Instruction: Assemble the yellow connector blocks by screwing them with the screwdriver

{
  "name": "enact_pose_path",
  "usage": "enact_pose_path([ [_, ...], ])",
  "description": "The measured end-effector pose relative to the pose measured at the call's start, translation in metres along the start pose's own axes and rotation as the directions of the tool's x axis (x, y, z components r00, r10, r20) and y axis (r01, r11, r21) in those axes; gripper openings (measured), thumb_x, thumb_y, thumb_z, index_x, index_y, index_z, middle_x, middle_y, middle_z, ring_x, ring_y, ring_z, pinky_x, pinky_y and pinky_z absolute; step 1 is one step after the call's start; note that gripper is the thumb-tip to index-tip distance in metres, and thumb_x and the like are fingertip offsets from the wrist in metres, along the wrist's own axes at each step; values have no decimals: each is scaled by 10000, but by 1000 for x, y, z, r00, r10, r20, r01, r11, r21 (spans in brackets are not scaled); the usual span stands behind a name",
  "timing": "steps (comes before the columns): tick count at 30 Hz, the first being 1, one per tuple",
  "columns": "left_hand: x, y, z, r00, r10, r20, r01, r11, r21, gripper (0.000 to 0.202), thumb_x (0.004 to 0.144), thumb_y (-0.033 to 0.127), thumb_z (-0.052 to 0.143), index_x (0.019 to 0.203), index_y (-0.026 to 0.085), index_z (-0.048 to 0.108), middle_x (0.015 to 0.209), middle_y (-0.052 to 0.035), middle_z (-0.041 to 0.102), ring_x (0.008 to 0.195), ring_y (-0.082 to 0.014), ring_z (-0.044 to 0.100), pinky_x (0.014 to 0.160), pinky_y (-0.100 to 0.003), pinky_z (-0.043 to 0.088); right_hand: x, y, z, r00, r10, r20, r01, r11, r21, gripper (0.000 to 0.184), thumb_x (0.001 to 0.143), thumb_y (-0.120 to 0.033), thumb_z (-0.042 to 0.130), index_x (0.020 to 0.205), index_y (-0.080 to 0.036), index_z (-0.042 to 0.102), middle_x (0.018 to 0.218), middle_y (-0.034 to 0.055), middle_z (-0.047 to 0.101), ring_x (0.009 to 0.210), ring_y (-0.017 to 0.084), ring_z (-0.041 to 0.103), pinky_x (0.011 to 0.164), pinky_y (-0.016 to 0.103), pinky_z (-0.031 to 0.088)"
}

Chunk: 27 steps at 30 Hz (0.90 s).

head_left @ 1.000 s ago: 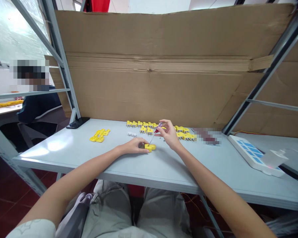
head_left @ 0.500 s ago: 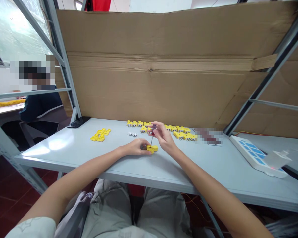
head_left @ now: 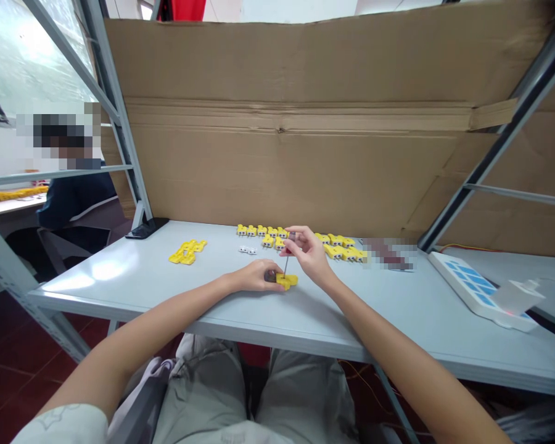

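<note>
The left hand (head_left: pixel 254 276) gripped a yellow plastic gear motor (head_left: pixel 287 281) near the worktop's (head_left: pixel 120 277) front edge, fingers closed on it, while the right hand (head_left: pixel 308 251) pinched a small screwdriver (head_left: pixel 286 264) upright, tip at the motor.

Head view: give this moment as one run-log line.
left hand: holds yellow gear motor | right hand: small screwdriver, tip at motor

left hand (head_left: pixel 256 275) gripping yellow part (head_left: pixel 287 281), right hand (head_left: pixel 308 251) holding screwdriver (head_left: pixel 286 264) against it
</note>
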State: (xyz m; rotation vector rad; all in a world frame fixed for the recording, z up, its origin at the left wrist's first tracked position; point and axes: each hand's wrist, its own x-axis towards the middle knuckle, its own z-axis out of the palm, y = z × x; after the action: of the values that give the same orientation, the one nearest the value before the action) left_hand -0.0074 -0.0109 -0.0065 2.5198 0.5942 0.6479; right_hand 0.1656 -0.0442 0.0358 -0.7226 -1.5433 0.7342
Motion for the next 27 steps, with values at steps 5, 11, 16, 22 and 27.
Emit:
enact_pose_path([
  [5, 0, -1, -1, 1000, -11, -7, 11, 1000, 13, 513, 765, 584, 641, 1011, 134, 660, 881, -69, 654, 769, -167, 567, 714, -267, 432, -1, -1, -1, 996, -49, -68, 46, 998, -46, 338, 767, -515, 664, 938, -237, 573, 696, -47, 489, 580, 104, 561, 538, 278, 586],
  [11, 0, -2, -1, 1000, -2, -7, 2, 1000, 12, 526, 771, 588, 628, 1020, 127, 659, 926, -87, 662, 790, -173, 571, 732, -277, 442, -2, -7, -2, 999, 26, 48, -28, 999, 31, 391, 797, -529, 627, 1071, -253, 590, 844, 8, 609, 720, 142, 636, 723, 374, 605],
  [16, 0, -3, -1, 1000, -9, -5, 10, 1000, 25, 541, 769, 612, 617, 1027, 139, 661, 923, -84, 658, 793, -176, 574, 736, -284, 445, -1, -7, -2, 1000, -2, -14, 2, 1000, -27, 361, 756, -491, 684, 1029, -260, 632, 761, -21, 544, 681, 130, 595, 676, 342, 613],
  [22, 0, -2, -1, 1000, 7, 1, -7, 1000, 22, 518, 772, 600, 623, 1023, 148, 664, 928, -81, 658, 800, -175, 575, 737, -282, 442, 0, -8, -1, 996, 25, 82, -28, 999, 25, 366, 788, -508, 642, 1051, -256, 607, 766, -7, 580, 702, 143, 619, 684, 361, 607],
  [27, 1, -1, -1, 1000, 6, 8, -6, 999, 40, 507, 775, 593, 622, 1024, 153, 663, 904, -73, 649, 788, -173, 571, 721, -274, 436, 0, -9, 0, 1000, 3, -1, -3, 1000, -8, 344, 736, -457, 710, 1006, -265, 619, 705, -41, 482, 654, 131, 581, 598, 319, 603],
])
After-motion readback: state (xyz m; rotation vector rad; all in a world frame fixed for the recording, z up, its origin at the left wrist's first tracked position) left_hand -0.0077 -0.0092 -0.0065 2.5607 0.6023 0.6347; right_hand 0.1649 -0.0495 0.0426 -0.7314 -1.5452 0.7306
